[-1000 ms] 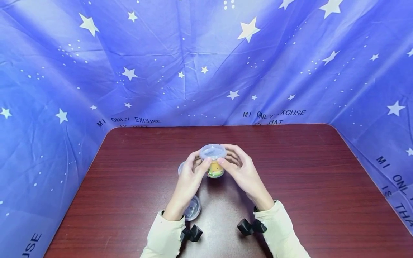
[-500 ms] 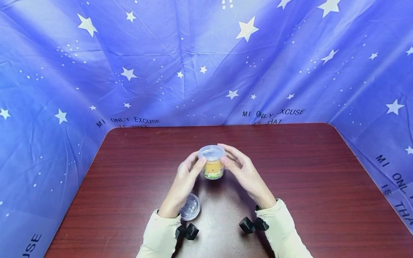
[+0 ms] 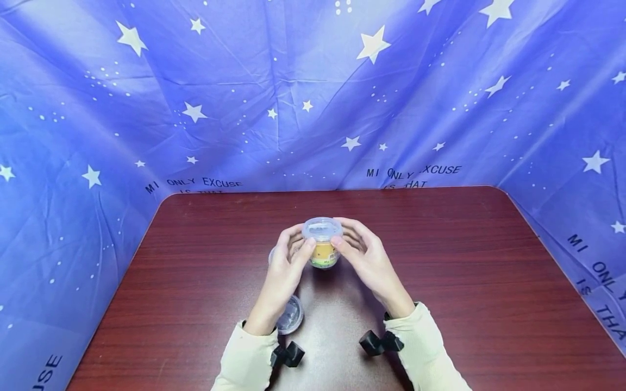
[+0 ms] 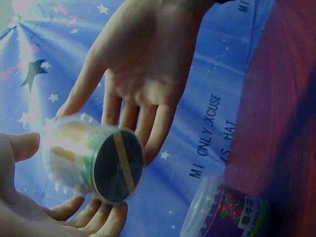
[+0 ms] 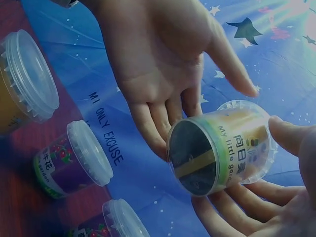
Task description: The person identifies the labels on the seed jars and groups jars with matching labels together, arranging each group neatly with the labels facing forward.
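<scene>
A clear lidded plastic cup (image 3: 324,255) with a yellow and green label is held between both hands above the middle of the table. My left hand (image 3: 285,270) grips its left side, the thumb near the rim. On the other side my right hand (image 3: 374,266) holds it the same way. In the right wrist view the cup (image 5: 222,140) shows the print "My little garden" beside Chinese characters. Its round base looks dark with a tan strip across it in the left wrist view. The lid (image 3: 323,228) is on.
Beside the left forearm stands a lidded container (image 3: 290,315); another lid (image 3: 271,254) peeks out behind the left hand. The right wrist view has a yellow cup (image 5: 15,98) and a purple cup (image 5: 69,163) on the wooden table (image 3: 464,271). Starry blue cloth (image 3: 274,65) surrounds the table.
Both hands keep the cup between them. It has turned, bringing a different part of the label to the front. The left hand moved slightly outward, then back in.
</scene>
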`<state>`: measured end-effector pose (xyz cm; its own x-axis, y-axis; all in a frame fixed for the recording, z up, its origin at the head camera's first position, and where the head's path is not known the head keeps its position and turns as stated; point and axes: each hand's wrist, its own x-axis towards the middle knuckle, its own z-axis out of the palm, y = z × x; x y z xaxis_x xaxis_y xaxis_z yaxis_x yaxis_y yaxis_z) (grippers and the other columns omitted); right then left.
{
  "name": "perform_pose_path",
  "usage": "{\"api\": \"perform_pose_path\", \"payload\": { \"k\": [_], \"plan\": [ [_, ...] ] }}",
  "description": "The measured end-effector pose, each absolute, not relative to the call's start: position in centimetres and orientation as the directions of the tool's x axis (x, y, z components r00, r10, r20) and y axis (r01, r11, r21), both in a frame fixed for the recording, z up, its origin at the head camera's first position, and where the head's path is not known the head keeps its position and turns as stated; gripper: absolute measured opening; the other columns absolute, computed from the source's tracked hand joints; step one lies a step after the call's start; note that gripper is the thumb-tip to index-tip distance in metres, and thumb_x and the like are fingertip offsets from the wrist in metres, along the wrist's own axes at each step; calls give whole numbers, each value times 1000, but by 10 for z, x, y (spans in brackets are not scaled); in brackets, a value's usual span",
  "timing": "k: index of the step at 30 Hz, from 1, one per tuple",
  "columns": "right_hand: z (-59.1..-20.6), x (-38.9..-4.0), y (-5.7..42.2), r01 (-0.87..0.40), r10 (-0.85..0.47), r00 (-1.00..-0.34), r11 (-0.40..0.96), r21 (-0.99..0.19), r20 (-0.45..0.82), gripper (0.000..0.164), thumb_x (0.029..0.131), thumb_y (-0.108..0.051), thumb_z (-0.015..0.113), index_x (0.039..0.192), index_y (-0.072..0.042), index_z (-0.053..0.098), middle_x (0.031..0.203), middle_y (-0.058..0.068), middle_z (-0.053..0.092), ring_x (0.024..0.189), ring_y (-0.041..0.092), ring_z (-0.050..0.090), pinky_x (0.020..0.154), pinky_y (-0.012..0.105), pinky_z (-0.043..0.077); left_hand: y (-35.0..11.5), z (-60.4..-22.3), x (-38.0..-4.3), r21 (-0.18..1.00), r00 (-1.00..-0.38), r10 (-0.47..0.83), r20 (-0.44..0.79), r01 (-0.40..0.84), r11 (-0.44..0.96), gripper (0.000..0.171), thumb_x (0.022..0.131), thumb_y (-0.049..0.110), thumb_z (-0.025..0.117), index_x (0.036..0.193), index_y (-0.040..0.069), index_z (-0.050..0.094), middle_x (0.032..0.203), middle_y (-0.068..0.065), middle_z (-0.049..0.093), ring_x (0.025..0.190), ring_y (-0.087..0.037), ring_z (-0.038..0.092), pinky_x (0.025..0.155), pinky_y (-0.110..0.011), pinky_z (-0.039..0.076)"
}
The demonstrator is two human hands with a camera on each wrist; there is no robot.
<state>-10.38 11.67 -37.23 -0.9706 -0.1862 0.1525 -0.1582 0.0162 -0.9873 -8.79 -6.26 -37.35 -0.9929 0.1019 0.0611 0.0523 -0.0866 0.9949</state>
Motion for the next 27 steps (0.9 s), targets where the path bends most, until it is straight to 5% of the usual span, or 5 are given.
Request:
{"api": "perform_pose_path", "payload": {
  "k": [9,27],
  "plan": [
    [-372,-103,111,-149,-166,-975,-5,-989,147,42,93,-13,69,132,-8,55,121,11,64,111,20,61,92,26,52,-57,-373,-87,994,-991,119,67,56,-88,51,99,17,60,143,4,37,137,-18,53,126,-25,53,108,-36,43],
    [-368,-103,117,-87,-256,-962,-29,-996,91,40,104,-21,53,140,-5,52,130,16,60,106,11,64,89,29,55,-68,-373,-91,992,-981,186,50,28,-119,45,103,28,51,142,6,49,134,-14,59,127,-19,51,115,-43,32]
  ]
}}
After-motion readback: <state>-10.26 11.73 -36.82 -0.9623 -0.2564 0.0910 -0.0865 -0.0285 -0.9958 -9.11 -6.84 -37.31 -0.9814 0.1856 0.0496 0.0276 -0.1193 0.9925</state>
